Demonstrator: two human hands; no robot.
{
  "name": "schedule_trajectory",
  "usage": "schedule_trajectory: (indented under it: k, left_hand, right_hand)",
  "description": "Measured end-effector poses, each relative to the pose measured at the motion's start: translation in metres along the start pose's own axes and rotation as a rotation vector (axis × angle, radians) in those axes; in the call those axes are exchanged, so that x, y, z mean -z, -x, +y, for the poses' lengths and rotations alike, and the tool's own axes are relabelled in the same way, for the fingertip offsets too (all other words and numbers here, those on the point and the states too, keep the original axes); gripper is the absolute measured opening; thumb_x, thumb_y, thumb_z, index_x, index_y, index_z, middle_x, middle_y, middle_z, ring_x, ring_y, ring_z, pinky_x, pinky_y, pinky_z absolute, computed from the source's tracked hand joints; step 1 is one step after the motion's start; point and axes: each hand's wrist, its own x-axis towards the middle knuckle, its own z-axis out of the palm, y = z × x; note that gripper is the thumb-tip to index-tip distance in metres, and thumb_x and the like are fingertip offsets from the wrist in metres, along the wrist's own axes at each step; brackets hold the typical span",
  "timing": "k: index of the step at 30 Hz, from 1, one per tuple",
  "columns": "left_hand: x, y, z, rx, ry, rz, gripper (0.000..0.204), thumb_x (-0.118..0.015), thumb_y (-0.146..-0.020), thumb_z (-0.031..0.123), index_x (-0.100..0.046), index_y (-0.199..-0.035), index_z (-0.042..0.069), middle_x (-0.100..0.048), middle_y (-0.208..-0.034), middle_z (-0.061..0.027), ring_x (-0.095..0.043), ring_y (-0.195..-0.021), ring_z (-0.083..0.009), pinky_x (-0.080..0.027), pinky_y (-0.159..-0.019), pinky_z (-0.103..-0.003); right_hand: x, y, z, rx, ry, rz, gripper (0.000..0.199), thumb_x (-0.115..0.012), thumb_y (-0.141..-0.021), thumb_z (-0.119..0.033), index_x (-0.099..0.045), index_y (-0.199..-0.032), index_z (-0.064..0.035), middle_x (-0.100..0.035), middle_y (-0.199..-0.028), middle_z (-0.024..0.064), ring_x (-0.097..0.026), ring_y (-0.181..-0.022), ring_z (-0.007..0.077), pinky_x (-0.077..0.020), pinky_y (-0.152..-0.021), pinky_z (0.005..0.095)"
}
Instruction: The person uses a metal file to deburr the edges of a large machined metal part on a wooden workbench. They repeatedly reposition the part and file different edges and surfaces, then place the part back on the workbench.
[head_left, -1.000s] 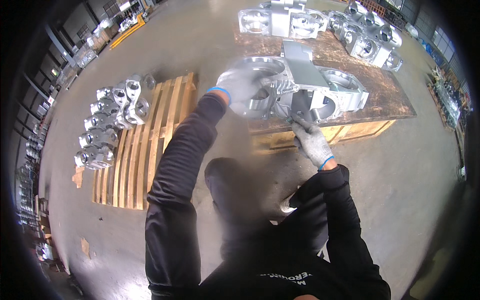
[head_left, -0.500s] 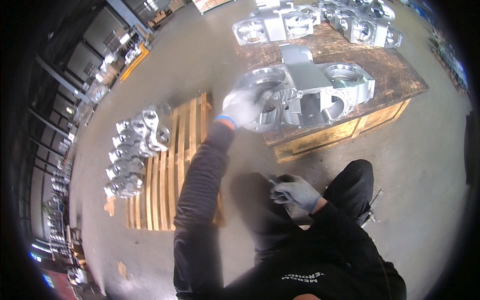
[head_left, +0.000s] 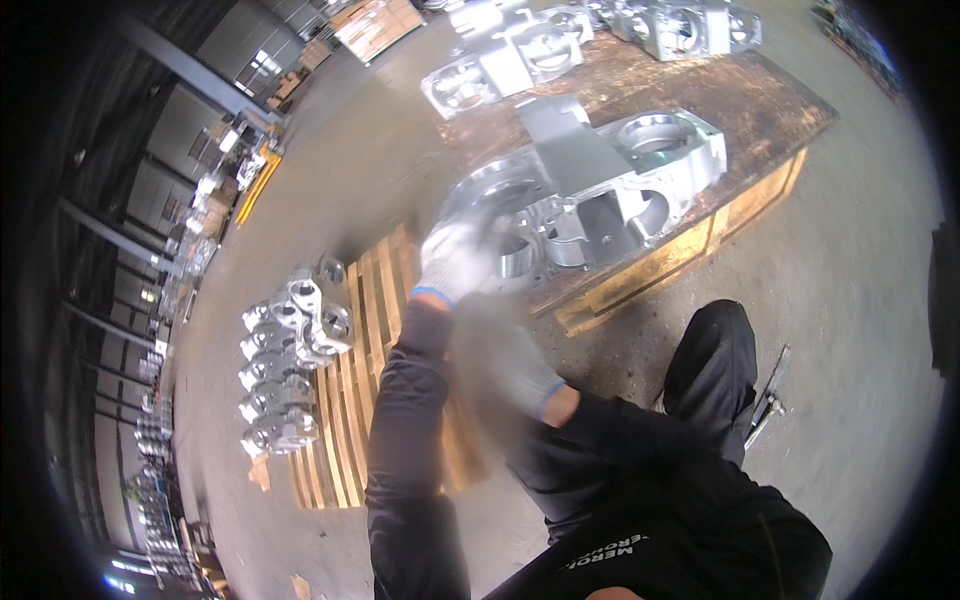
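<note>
Best to steady the bored metal casting (head_left: 578,165), just ahead and right of the blurred fingers of the left hand (head_left: 450,262), and guide the right hand (head_left: 520,372), bodyward of them, gently; cannot tell either hand's finger spread or hold.

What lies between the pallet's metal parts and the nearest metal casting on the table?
In the head view, pallet slats, then the left hand, appear between them.

Silvery, many-holed metal casting (head_left: 578,165)

Gloved left hand (head_left: 453,262) at silver casting (head_left: 578,158)
</note>
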Motion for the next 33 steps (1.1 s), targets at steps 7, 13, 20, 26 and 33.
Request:
schedule_trajectory:
  k: [7, 13, 20, 26, 33]
  left_hand:
    - [0.004, -0.005, 0.001, 0.034, -0.035, -0.077, 0.048, -0.048, -0.109, 0.049, -0.068, -0.136, 0.014, -0.073, -0.123, -0.0215, -0.068, -0.116, -0.0408, -0.052, -0.101, -0.051]
    - [-0.013, 0.001, -0.020, -0.078, 0.010, 0.078, 0.040, -0.055, -0.106, 0.042, -0.073, -0.127, 0.013, -0.076, -0.110, -0.0190, -0.071, -0.105, -0.0402, -0.054, -0.093, -0.050]
    - [-0.050, -0.002, -0.056, 0.027, 0.187, 0.201, 0.032, -0.063, -0.107, 0.017, -0.069, -0.134, 0.001, -0.078, -0.109, -0.0180, -0.074, -0.094, -0.0227, -0.057, -0.088, -0.040]
    - [-0.036, 0.000, -0.062, 0.068, 0.231, 0.186, 0.040, -0.056, -0.114, 0.034, -0.067, -0.117, -0.004, -0.065, -0.093, -0.0060, -0.057, -0.086, -0.0153, -0.051, -0.082, -0.035]
    - [-0.004, 0.004, -0.038, 0.148, -0.048, 0.011, 0.050, -0.049, -0.116, 0.037, -0.064, -0.136, -0.007, -0.072, -0.126, -0.0251, -0.070, -0.112, -0.0320, -0.051, -0.101, -0.044]
  right_hand:
    - [0.045, 0.027, 0.025, -0.442, -1.215, -0.050, 0.025, -0.060, -0.101, -0.021, -0.072, -0.110, -0.0014, -0.072, -0.088, 0.0093, -0.071, -0.078, 0.0235, -0.0552, -0.072, 0.0423]
    - [0.188, 0.188, 0.124, -0.656, -1.245, -0.284, 0.042, -0.069, -0.099, -0.009, -0.065, -0.140, -0.0006, -0.075, -0.105, 0.0080, -0.069, -0.095, 0.0131, -0.0579, -0.085, 0.0309]
    - [0.190, 0.399, 0.260, -1.418, -0.594, 0.585, 0.044, -0.065, -0.104, -0.020, -0.057, -0.143, -0.0024, -0.072, -0.095, 0.0110, -0.070, -0.069, 0.0179, -0.0573, -0.064, 0.0339]
    - [0.058, 0.578, 0.267, -1.869, -0.067, 0.028, 0.030, -0.065, -0.090, -0.028, -0.074, -0.107, -0.0047, -0.076, -0.096, 0.0271, -0.075, -0.098, 0.0449, -0.0583, -0.087, 0.0541]
    - [-0.004, 0.594, 0.218, -2.065, -0.055, 0.047, 0.083, -0.076, -0.087, -0.023, -0.036, -0.160, -0.0143, -0.058, -0.144, 0.0237, -0.059, -0.130, 0.0448, -0.0505, -0.105, 0.0530]
